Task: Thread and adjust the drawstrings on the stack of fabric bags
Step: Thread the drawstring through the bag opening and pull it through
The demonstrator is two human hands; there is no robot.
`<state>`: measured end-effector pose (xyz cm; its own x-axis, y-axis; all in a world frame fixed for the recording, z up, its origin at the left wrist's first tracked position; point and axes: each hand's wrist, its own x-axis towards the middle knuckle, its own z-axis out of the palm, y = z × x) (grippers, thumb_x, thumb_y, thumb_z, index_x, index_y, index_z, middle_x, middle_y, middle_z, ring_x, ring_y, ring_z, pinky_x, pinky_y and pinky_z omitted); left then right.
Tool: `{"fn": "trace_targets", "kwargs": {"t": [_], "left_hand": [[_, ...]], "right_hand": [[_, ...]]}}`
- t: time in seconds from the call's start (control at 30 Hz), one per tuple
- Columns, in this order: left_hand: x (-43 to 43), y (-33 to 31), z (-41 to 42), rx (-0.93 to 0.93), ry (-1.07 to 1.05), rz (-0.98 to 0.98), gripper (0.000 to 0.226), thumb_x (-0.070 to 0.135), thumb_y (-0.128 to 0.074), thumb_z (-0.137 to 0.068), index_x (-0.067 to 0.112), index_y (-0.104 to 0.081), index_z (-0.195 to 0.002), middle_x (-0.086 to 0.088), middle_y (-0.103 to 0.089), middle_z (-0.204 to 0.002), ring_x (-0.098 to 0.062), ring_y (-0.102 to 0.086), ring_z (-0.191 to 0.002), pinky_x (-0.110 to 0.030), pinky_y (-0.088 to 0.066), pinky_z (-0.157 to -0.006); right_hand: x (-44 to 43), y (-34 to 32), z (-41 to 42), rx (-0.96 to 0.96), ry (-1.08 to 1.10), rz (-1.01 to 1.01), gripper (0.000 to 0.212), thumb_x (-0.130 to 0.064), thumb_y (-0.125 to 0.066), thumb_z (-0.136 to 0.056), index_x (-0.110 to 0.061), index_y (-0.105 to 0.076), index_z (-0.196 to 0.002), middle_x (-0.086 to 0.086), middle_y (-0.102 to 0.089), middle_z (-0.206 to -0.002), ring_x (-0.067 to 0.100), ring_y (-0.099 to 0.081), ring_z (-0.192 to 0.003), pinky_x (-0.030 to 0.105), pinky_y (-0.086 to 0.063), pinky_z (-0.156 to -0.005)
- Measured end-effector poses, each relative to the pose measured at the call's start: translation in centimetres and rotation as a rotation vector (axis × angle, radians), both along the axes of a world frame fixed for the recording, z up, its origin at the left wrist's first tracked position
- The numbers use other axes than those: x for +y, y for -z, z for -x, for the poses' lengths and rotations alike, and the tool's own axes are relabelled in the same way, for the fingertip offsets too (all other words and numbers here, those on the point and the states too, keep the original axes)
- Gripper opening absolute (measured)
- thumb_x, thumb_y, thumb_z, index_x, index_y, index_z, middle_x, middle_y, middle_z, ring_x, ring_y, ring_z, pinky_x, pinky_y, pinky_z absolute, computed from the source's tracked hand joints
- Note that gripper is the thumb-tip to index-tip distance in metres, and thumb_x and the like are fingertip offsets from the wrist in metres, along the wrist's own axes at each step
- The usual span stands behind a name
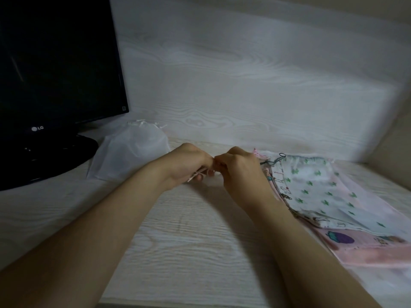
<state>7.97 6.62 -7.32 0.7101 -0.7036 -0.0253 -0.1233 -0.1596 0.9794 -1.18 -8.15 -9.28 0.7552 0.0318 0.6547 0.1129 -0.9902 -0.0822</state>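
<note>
Shows, from the head, a left hand (189,162) and a right hand (240,170) meeting fingertip to fingertip just above the desk (189,236). Finds the left narrow, fingers curled round a pale strip (195,176) whose free end pokes out below them; cannot tell whether cord or threader. Finds the right narrow too, fingers curled and pressed against the left's fingertips; cannot tell what, if anything, sits in that pinch. Hints at something whitish under both hands, too blurred to name. Reads as the threading step: probably working the strip's lead end into a bag's channel. Calls next for a steady hold by the right at the opening while the left feeds the strip on, then an even pull to settle both ends. Puts the stack (367,243) just right of the right hand, lying flat, with a cactus bag (315,187) on top and pink prints beneath. Puts a white bag (131,152) beyond and left of the left hand, mouth gathered, likely done already. Suggests most of the stack not yet done. Further left of that hand, a dark monitor (55,74) on its stand. Pale wood grain under the forearms, a matching wall panel (244,74) behind the hands, dim light throughout.
</note>
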Motion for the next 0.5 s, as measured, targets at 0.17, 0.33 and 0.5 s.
{"fn": "trace_targets", "kwargs": {"t": [0.17,0.33,0.5], "left_hand": [[-0.1,0.2,-0.2,0.087,0.022,0.051,0.019,-0.006,-0.07,-0.074,-0.006,-0.071,-0.093,-0.015,-0.059,-0.09,-0.02,-0.053,-0.085,-0.03,-0.039,-0.061],[0.2,0.2,-0.2,0.048,-0.109,0.111,0.053,-0.012,-0.075,-0.08,0.01,-0.069,-0.128,-0.011,-0.068,-0.108,-0.016,-0.062,-0.088,-0.027,-0.049,-0.067],[0.4,0.6,-0.4,-0.26,-0.278,0.071,0.054,0.006,-0.089,-0.07,0.03,-0.068,-0.114,0.001,-0.06,-0.122,-0.016,-0.066,-0.109,-0.038,-0.061,-0.093]], "right_hand": [[0.0,0.0,-0.2,0.034,0.053,0.085,0.026,0.003,-0.069,-0.083,-0.017,-0.079,-0.096,0.009,-0.059,-0.085,0.033,-0.062,-0.075,0.034,-0.042,-0.06],[0.7,0.1,0.0,-0.029,0.061,-0.07,0.015,-0.007,-0.063,-0.087,-0.012,-0.077,-0.089,0.01,-0.061,-0.081,0.028,-0.059,-0.07,0.036,-0.041,-0.061],[1.2,-0.2,0.4,-0.016,0.0,-0.348,0.011,-0.011,-0.068,-0.091,-0.015,-0.078,-0.092,-0.006,-0.064,-0.078,0.001,-0.052,-0.067,0.007,-0.035,-0.062]]}}
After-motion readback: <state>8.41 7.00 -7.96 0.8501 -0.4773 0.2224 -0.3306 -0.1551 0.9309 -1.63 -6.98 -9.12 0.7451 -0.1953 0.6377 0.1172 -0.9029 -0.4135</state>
